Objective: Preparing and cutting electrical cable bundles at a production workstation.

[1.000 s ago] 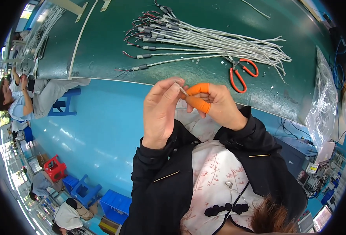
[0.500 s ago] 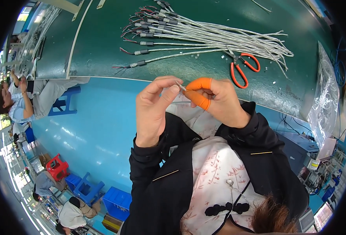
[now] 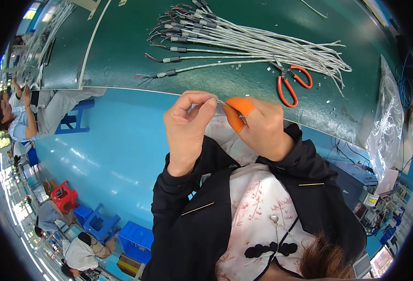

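Just off the near edge of the green table, my left hand [image 3: 186, 124] and my right hand [image 3: 265, 122] meet fingertip to fingertip. Between them shows a thin silvery strand [image 3: 220, 101], pinched by thumb and forefinger on each side; most of it is hidden, so its exact kind is unclear. Orange finger cots [image 3: 240, 107] cover the thumb and forefinger of my right hand. Beyond the hands lies a bundle of silvery cables [image 3: 272, 47], with grey sleeves and bared coloured wires at their left ends. One single cable [image 3: 206, 67] lies nearest to me.
Orange-handled cutters [image 3: 288, 84] rest on the green table [image 3: 122, 56], among small clear scraps. Clear plastic sheeting [image 3: 386, 117] hangs at the right. On the left, a co-worker [image 3: 24, 117] sits at the table; blue stools [image 3: 101, 222] and a red stool [image 3: 64, 196] stand on the floor.
My fingertips have drawn slightly apart, and the right finger cots have come closer together around the strand. The view has shifted a little; the cables and cutters lie as before.
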Tool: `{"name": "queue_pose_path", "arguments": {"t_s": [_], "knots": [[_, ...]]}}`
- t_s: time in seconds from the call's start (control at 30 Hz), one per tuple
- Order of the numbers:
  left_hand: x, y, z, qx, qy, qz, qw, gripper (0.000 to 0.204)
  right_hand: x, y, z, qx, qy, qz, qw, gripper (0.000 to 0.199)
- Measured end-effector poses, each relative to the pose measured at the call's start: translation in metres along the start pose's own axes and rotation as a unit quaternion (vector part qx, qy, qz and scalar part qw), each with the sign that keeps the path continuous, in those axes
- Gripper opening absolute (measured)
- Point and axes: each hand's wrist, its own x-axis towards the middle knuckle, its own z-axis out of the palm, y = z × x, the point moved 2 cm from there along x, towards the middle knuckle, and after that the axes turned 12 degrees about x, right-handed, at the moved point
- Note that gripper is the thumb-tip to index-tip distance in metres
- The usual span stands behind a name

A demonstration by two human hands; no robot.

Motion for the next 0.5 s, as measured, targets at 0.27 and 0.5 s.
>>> {"name": "queue_pose_path", "arguments": {"t_s": [0.27, 0.5], "knots": [[-0.001, -0.004, 0.020, -0.132, 0.051, -0.064, 0.988, 0.007, -0.006, 0.008, 0.014, 0.141, 0.096, 0.119, 0.978, 0.011], [-0.001, -0.001, 0.028, -0.153, 0.063, -0.065, 0.984, 0.008, -0.002, 0.006, 0.010, 0.379, 0.079, 0.307, 0.870, 0.008]]}}
